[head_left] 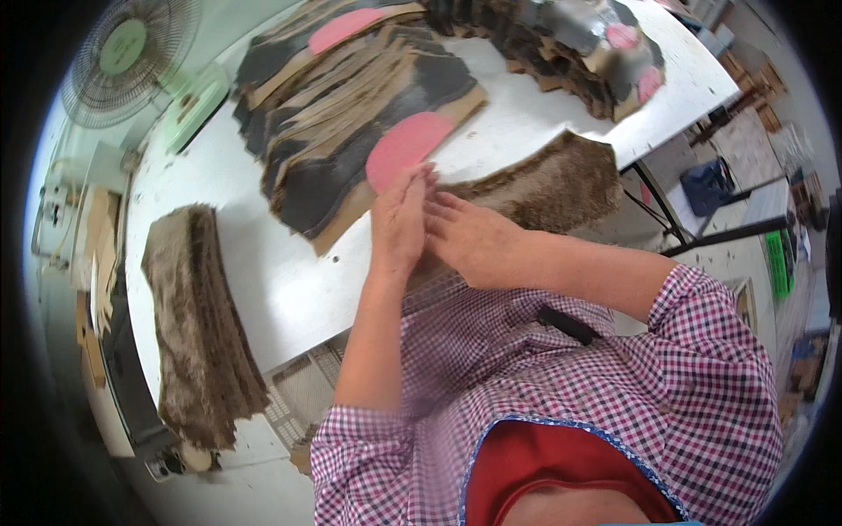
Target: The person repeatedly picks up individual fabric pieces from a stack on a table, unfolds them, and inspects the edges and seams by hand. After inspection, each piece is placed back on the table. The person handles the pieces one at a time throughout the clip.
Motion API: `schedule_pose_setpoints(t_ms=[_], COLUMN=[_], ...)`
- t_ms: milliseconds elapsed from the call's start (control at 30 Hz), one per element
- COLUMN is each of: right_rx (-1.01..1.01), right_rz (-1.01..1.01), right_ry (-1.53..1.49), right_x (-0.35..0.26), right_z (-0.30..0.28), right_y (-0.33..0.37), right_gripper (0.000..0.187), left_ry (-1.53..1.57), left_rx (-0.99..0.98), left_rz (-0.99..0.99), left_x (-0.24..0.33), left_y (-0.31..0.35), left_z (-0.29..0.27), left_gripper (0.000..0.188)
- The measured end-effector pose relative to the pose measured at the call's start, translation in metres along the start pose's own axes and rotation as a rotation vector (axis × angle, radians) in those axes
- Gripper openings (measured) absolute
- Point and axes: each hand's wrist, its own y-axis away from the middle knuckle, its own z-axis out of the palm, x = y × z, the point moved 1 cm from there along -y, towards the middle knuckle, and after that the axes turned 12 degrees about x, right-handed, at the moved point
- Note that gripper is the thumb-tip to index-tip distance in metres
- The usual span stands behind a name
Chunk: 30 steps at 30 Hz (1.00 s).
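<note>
At the table's near edge my left hand (400, 223) and my right hand (478, 238) meet, palms turned toward each other and fingers stretched out. Brown fur (553, 186) lies along the edge behind and beneath my right hand; whether my palms touch it is hidden. Just beyond my left fingertips is a pink rounded piece (408, 145), resting on a fanned stack of dark grey and tan backed pieces (351, 114). I cannot see anything held between my palms.
A pile of brown fur strips (197, 316) hangs over the table's left edge. More layered pieces (570, 66) with pink patches and a shiny clear cover lie at the far right. A fan (123, 48) stands at the far left; a blue bag (707, 186) sits right of the white table (294, 294).
</note>
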Motion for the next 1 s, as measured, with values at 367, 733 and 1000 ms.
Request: schedule_pose_setpoints(t_ms=[367,733,1000], right_rx=[0.403,0.777,0.545], right_rz=[0.597,1.381,1.5], right_ry=[0.145,-1.146,-0.989], right_x=[0.071,0.111,0.112], right_z=[-0.09,-0.085,-0.093], right_y=[0.166,0.158,0.174], right_gripper=[0.033,0.052,0.039], left_ry=[-0.688,-0.681,-0.386], left_rx=[-0.179,-0.194,-0.126], left_rz=[0.516,0.423,0.205], left_x=[0.005,0.009,-0.001], left_y=[0.024,0.026,0.021], left_z=[0.017,0.017,0.012], left_gripper=[0.027,0.041,0.038])
